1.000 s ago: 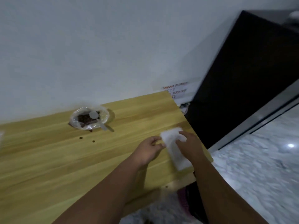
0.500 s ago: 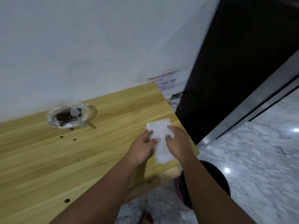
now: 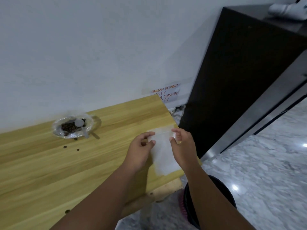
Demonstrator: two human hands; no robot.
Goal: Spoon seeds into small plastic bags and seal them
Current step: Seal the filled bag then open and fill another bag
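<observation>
Clear plastic forms the small bag [image 3: 163,147], held near the right end of the wooden table [image 3: 49,163]; the left hand [image 3: 141,149] and right hand [image 3: 181,146] each pinch a top corner. Farther left, an open plastic wrapper [image 3: 73,126] holds brown seeds [image 3: 69,126] and a white spoon [image 3: 79,124].

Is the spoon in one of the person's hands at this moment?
No. The spoon rests in the open bag of seeds on the table, while the left hand and right hand both hold a small plastic bag.
</observation>
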